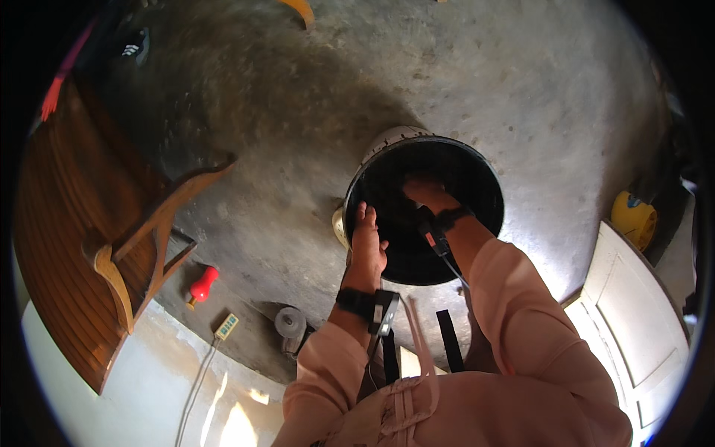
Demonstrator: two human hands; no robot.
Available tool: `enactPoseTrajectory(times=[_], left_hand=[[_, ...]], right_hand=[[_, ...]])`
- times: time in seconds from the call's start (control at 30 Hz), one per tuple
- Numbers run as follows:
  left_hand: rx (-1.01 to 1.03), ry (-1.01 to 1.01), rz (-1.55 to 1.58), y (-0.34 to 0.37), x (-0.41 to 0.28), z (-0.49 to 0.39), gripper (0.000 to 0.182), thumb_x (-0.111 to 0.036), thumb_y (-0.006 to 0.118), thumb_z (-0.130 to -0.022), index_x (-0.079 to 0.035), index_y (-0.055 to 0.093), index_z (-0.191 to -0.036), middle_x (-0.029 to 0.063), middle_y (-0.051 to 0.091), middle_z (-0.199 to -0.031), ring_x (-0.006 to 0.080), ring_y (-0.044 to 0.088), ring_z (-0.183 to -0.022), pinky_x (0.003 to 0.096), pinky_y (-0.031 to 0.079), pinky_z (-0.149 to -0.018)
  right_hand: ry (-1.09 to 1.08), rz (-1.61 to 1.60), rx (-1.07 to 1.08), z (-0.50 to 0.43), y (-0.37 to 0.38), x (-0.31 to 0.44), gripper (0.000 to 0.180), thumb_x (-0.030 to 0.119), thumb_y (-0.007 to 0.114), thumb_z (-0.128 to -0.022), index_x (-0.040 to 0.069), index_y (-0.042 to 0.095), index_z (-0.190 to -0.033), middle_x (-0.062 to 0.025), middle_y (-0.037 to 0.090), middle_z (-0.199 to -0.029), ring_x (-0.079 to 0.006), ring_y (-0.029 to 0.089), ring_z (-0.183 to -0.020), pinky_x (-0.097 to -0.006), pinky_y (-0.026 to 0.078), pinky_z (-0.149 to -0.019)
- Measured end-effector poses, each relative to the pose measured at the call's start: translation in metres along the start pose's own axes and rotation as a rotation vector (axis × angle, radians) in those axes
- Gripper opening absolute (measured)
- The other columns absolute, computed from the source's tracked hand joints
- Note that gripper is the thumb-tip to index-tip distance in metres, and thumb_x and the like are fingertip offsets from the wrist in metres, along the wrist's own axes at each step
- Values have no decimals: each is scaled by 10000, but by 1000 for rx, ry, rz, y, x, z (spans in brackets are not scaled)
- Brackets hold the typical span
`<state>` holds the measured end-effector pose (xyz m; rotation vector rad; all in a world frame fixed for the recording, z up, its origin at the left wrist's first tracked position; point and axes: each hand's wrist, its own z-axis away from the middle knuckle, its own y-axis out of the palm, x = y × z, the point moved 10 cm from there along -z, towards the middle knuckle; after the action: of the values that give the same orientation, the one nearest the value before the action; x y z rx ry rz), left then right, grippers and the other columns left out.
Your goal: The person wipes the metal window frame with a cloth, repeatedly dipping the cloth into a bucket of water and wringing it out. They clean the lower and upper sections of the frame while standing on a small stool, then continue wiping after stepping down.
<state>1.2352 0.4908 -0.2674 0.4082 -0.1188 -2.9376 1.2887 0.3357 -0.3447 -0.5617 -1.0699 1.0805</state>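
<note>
In front of me stands a round bucket (441, 268) with a black interior and a pale, stained outer wall. My left hand (367, 246) is at the near left of its mouth, close to the inner wall. Its fingers point away from me, the thumb is apart, and I see nothing held. Reaching deeper into the bucket is my right hand (429, 191), blurred and in shadow. Its fingers are hidden, so whether it holds anything cannot be made out. Both wrists carry a black strap with a small wired device. The bucket's bottom is too dark to read.
A slatted wooden bench (61, 223) with curved arms fills the left side. Near it lie a red bottle-shaped object (203, 284) and a power strip (226, 327). A clear plastic container (290, 323) stands lower down. A yellow container (633, 220) is beside a white door (637, 313). Another person's hand (51, 100) shows upper left.
</note>
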Motion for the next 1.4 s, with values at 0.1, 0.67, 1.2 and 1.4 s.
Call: enactPoseTrajectory(times=[0.1,0.67,1.2,1.4], left_hand=[[10,-23,134,5,7,-5,687,-507,555,-842,-220,280,-1403,22,215,-1468,297,200,-1315,654,154,-982],[531,-58,563,78,-6,52,309,-36,455,-808,-67,563,-1096,97,593,-1080,251,565,-1030,386,448,-918],[331,-165,281,94,-11,104,391,-494,568,-837,-157,519,-1029,100,519,-1153,311,487,-1090,589,394,-837],[36,347,173,81,-49,86,224,-278,595,-871,-61,556,-912,45,585,-880,170,573,-776,322,491,-651]], right_hand=[[-44,1,427,27,-41,36,290,265,506,-791,133,631,-1016,-119,633,-1019,-319,594,-966,-381,475,-825],[280,-1043,-210,111,-168,41,424,24,687,-728,57,561,-1132,-90,606,-1006,-166,572,-968,-265,454,-843],[441,-1169,-406,128,-183,43,243,153,657,-793,60,622,-1015,-87,647,-906,-172,612,-853,-274,478,-763],[608,-1221,-576,134,-174,51,159,197,592,-868,43,588,-909,-31,580,-772,-111,526,-728,-263,457,-660]])
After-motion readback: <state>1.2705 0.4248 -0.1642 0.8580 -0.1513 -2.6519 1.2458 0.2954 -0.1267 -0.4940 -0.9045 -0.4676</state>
